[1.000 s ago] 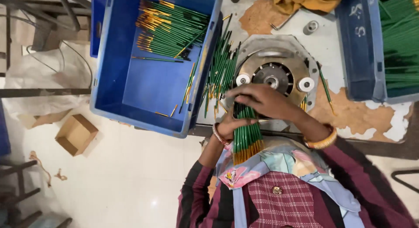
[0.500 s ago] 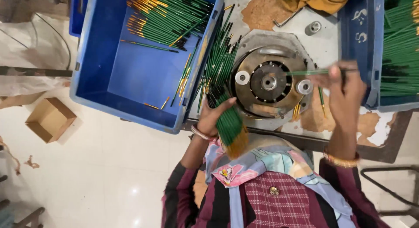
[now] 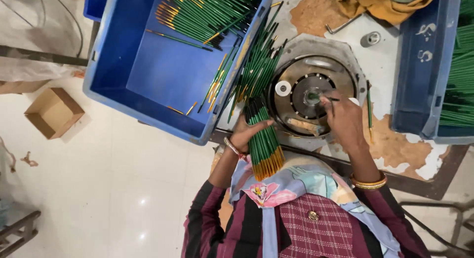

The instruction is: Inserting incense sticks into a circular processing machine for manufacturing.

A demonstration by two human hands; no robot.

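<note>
Head view: the right hand [image 3: 344,119] pinched one green pencil [image 3: 323,97], its length lying crosswise with the tip at the round machine's hub [image 3: 312,96]. The left hand [image 3: 251,131] clasped the pencil bundle [image 3: 263,139] just beside.

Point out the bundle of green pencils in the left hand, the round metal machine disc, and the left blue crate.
bundle of green pencils [image 3: 264,142]: head view, mid-shaft below the left hand.
round metal machine disc [image 3: 296,75]: head view, upper face.
left blue crate [image 3: 163,83]: head view, bare floor.
</note>
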